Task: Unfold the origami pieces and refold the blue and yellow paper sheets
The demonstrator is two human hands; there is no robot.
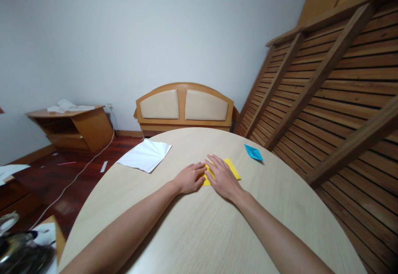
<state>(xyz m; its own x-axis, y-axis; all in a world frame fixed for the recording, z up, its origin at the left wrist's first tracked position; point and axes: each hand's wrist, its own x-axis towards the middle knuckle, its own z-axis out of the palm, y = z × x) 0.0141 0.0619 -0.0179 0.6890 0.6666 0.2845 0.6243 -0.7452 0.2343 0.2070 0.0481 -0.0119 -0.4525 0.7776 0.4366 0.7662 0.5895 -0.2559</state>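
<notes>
The yellow paper (233,169) lay on the table (174,236), its long axis apparently left to right. The right hand (222,177), fingers extended flat, covered its middle, gripping nothing. The left hand (189,178), fingers bent, met its left end; any pinch was hidden.

I am viewing everything remotely through one head-worn camera that is looking forward and down across the round table (174,232), sitting close enough that the left hand (190,178) and right hand (223,178) are showing below mid-frame, while its wide view is also reaching the headboard (182,104) and wall (192,29) beyond
</notes>
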